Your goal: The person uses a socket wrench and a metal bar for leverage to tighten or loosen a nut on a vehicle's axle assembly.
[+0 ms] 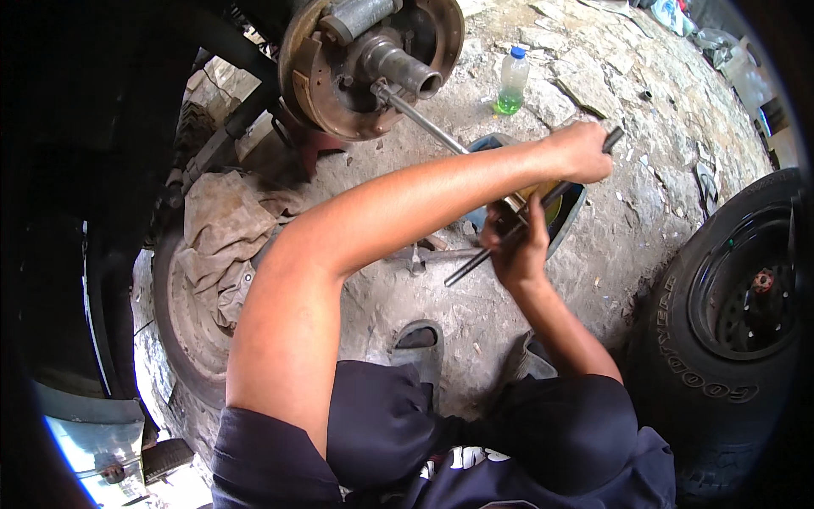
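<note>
Beyond our two hands, at the far end of the tool we grip, hangs the rusty round brake backing plate with its grey steel axle stub [373,64]. Right of our grip lies a black tyre on a dark rim [729,339], flat on the cracked stone ground [610,93]. Left of our arms a grimy tan cloth [225,233] is draped over another worn wheel. Just beneath our hands sits a blue-rimmed round basin [570,212].

We hold a long steel T-handle wrench: its shaft [424,123] runs from the plate down to our grip, likely so the socket stays square on a fastener, though that end is too small to read. Our left hand [581,151] is clenched around the upper end of the dark crossbar [543,204]; our right hand [513,246] is wrapped around the bar near the junction, probably to share the turning force.

Past the grip stands a small clear plastic bottle with a blue cap and green liquid [511,81].
</note>
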A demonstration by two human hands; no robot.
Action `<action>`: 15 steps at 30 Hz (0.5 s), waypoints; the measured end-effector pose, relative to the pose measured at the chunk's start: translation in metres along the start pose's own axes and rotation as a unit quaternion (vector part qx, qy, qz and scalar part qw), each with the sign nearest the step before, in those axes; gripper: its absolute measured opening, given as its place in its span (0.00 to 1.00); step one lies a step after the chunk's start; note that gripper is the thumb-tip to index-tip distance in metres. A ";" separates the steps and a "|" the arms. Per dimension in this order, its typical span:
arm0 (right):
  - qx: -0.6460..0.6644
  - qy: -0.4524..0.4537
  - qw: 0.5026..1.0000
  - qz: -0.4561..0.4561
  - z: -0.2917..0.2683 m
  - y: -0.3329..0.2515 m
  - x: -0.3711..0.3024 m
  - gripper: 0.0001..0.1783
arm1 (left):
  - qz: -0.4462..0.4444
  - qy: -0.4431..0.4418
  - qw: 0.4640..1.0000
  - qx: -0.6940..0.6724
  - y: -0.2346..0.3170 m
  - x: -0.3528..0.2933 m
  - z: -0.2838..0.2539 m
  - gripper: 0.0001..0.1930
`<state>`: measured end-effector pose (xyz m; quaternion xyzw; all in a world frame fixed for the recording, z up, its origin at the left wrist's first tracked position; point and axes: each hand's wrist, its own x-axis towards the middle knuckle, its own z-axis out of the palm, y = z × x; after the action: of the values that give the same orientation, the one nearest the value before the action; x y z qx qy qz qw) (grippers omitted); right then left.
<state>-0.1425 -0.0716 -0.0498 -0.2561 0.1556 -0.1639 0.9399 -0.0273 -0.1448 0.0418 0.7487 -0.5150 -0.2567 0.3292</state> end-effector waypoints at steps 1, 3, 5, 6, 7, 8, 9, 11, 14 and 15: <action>-0.007 0.008 1.000 0.002 -0.003 -0.016 0.002 0.22 | -0.018 -0.023 0.999 -0.026 0.012 -0.005 0.004 0.10; -0.127 0.009 0.992 -0.020 -0.004 -0.021 0.000 0.18 | 0.089 0.041 0.994 -0.052 0.020 -0.018 0.003 0.11; -0.132 -0.028 0.990 -0.052 -0.010 -0.024 -0.004 0.14 | 0.072 0.060 0.992 -0.089 0.039 -0.046 -0.016 0.10; -0.164 -0.032 0.983 -0.078 -0.017 -0.031 -0.006 0.14 | 0.099 0.090 0.989 -0.068 0.042 -0.056 -0.014 0.11; -0.189 -0.044 0.976 -0.099 -0.019 -0.035 -0.011 0.14 | 0.142 0.111 0.980 -0.089 0.039 -0.071 -0.012 0.12; -0.243 -0.014 0.960 -0.140 -0.016 -0.039 -0.017 0.12 | 0.183 0.133 0.969 -0.104 0.031 -0.087 -0.010 0.12; -0.296 0.021 0.938 -0.178 -0.012 -0.044 -0.023 0.11 | 0.225 0.153 0.955 -0.121 0.023 -0.101 -0.007 0.13; -0.436 -0.037 0.849 -0.297 -0.016 -0.052 -0.027 0.11 | 0.253 0.198 0.931 -0.174 0.021 -0.136 -0.010 0.11; -0.600 -0.106 0.654 -0.449 -0.007 -0.067 -0.023 0.16 | 0.144 0.340 0.879 -0.301 -0.034 -0.165 0.004 0.14; -0.605 -0.125 0.652 -0.439 -0.002 -0.072 -0.023 0.18 | 0.076 0.395 0.842 -0.360 -0.049 -0.162 0.010 0.15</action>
<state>-0.1809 -0.1221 -0.0084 -0.8246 -0.0294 -0.3933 0.4055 -0.0597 0.0180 0.0054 0.5738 -0.2682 -0.0806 0.7696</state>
